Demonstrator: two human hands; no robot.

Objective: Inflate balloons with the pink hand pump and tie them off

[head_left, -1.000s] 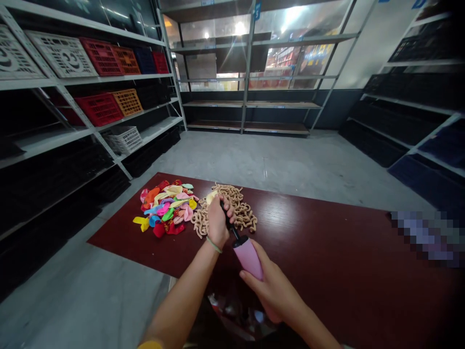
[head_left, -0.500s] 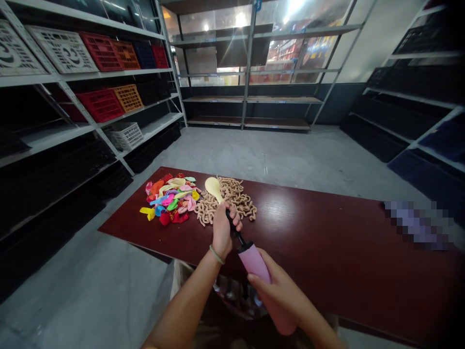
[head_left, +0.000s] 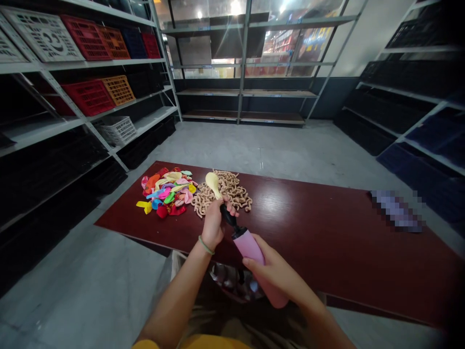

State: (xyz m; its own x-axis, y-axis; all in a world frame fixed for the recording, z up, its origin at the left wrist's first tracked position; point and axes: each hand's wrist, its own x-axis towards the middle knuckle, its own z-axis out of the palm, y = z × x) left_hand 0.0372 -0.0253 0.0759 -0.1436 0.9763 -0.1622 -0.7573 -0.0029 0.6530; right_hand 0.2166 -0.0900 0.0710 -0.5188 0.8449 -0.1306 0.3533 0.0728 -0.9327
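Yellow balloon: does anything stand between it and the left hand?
Nothing visible does: the left hand is closed around the black pump nozzle, and the neck of the yellow balloon runs straight into that grip.

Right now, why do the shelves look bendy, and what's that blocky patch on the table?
In the head view, the shelves curve as if through a very wide lens; the patch is pixels hiding what lies there, and the windows glare.

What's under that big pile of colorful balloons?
A dark red tabletop shows all around the flat balloons. The spot right under them is covered, so I can't see what's there.
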